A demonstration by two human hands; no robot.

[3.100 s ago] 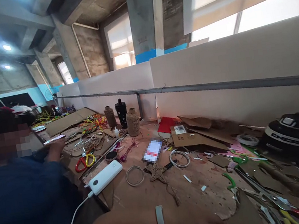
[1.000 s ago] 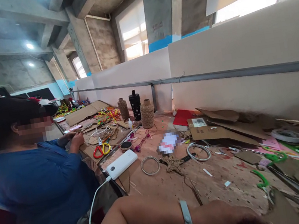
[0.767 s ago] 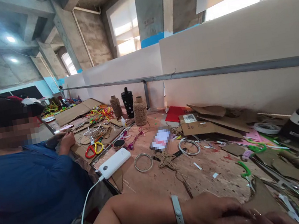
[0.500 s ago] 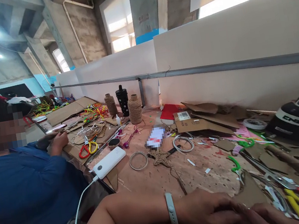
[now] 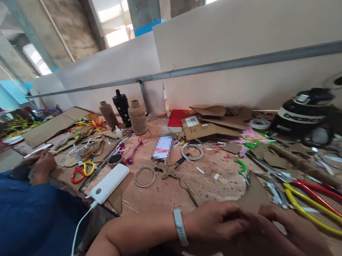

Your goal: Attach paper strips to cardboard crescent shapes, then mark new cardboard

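My left hand (image 5: 217, 223), with a pale band on its wrist, has its fingers bent and pressed together at the table's front edge. My right hand (image 5: 288, 232) meets it fingertip to fingertip, also closed. Whatever lies between the fingers is hidden or too small to name. Just beyond them is a cut cardboard piece (image 5: 255, 192). Scissors with yellow and red handles (image 5: 321, 203) lie right of my right hand. A twine-wrapped star (image 5: 168, 169) rests on the table (image 5: 168, 195) between two rings, below a phone (image 5: 162, 148).
A person in a blue top (image 5: 20, 221) works at the left. Near them are a white power bank (image 5: 110, 184) with a cable and red-yellow scissors (image 5: 82, 171). Twine spools (image 5: 138, 118), a black tumbler (image 5: 121, 108), stacked cardboard (image 5: 206, 129) and a black-and-white machine (image 5: 301, 113) stand farther back.
The view has turned to the right, so the table items appear farther left. More of the scissors and of my right hand shows. Both hands remain together.
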